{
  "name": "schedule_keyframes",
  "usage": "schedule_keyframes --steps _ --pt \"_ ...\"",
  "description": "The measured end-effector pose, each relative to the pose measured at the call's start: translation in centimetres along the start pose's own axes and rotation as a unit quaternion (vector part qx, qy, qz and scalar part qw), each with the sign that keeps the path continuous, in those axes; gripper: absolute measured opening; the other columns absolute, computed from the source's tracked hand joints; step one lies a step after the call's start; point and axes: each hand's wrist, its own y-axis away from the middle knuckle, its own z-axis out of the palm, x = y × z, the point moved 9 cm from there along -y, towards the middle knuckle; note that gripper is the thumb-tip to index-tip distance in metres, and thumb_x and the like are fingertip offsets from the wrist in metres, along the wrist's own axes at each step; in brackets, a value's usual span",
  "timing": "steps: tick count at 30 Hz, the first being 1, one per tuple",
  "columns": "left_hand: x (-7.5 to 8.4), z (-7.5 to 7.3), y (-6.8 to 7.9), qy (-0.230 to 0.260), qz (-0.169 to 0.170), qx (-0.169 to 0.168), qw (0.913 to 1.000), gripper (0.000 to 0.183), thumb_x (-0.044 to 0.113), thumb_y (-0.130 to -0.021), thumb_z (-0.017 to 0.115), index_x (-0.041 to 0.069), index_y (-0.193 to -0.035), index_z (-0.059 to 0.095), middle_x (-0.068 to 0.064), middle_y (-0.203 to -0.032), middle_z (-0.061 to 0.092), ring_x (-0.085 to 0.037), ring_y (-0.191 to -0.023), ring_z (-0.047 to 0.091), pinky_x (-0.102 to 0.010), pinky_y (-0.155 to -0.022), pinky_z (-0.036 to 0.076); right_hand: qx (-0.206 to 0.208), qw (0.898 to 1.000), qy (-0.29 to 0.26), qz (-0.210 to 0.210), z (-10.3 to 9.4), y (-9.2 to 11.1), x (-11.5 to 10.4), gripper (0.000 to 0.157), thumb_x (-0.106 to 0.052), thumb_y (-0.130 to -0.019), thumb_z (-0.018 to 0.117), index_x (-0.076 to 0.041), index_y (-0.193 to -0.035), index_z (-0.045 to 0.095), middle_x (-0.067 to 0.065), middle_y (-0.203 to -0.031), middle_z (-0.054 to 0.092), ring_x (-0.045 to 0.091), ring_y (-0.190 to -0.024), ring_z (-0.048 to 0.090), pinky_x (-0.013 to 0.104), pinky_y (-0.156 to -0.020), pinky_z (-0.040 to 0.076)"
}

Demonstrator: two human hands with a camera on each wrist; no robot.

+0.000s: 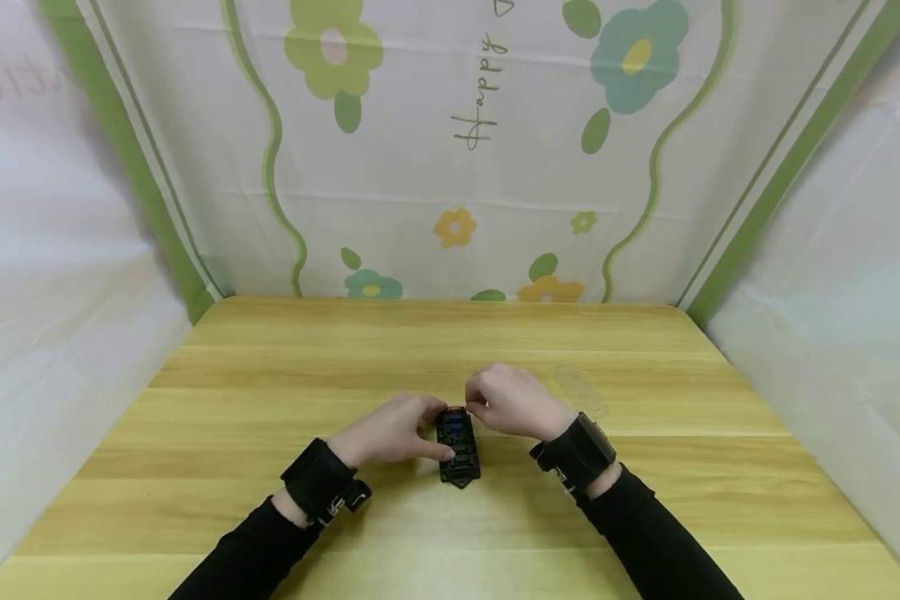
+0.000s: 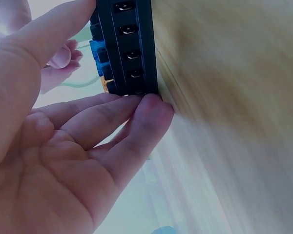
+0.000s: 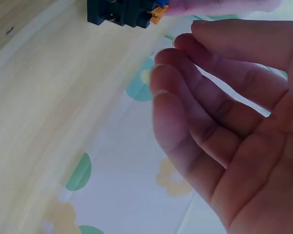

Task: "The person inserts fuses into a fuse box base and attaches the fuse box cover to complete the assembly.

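A black fuse block [image 1: 459, 472] lies lengthwise on the table, with several slots along its top. Blue blade fuses [image 1: 456, 422] sit toward its far end, and an orange fuse [image 3: 158, 14] is at that end. My left hand [image 1: 397, 429] holds the block, thumb over its top and fingers around the far left corner. In the left wrist view, several metal contacts show along the block's side [image 2: 129, 41]. My right hand [image 1: 513, 402] is close beside the far right corner, fingers loosely curled. The right wrist view shows nothing between its thumb and fingertips.
A clear plastic cover [image 1: 581, 390] lies flat on the wooden table [image 1: 330, 342], just beyond the right hand. White flowered cloth [image 1: 390, 167] hangs behind the table's far edge, with white cloth at both sides. Each wrist wears a black camera strap [image 1: 318, 482].
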Motion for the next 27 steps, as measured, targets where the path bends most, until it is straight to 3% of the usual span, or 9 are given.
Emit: schedule_keyframes --steps 7,17,27 --pt "0.0 0.2 0.1 -0.007 0.004 0.005 1.0000 0.054 0.037 -0.081 0.075 0.003 -0.120 0.059 0.000 -0.106 0.065 -0.015 -0.098 0.061 -0.034 -0.087 0.045 0.013 1.000 -0.001 0.003 -0.1 1.1 0.8 0.011 -0.013 -0.087 0.064 -0.019 -0.079 0.069 -0.011 -0.078 0.058 0.003 -0.067 0.051 0.019 -0.059 0.042" --pt "-0.3 0.0 0.3 -0.020 -0.027 0.004 0.9994 0.075 0.045 -0.081 0.073 -0.003 -0.134 0.049 -0.011 -0.125 0.057 -0.023 -0.116 0.054 -0.032 -0.094 0.041 -0.010 0.999 0.019 0.040 -0.6 3.4 3.4 0.008 -0.014 -0.088 0.065 -0.017 -0.082 0.068 -0.011 -0.077 0.057 0.003 -0.063 0.049 0.020 -0.056 0.041" --pt "-0.5 0.0 0.3 -0.028 -0.034 0.007 0.9990 0.080 0.046 -0.081 0.072 -0.005 -0.137 0.044 -0.016 -0.133 0.051 -0.027 -0.119 0.051 -0.033 -0.096 0.039 -0.011 0.998 0.030 0.053 -1.5 5.5 5.9 0.005 -0.014 -0.088 0.067 -0.015 -0.083 0.067 -0.009 -0.078 0.056 0.004 -0.066 0.050 0.021 -0.058 0.042"
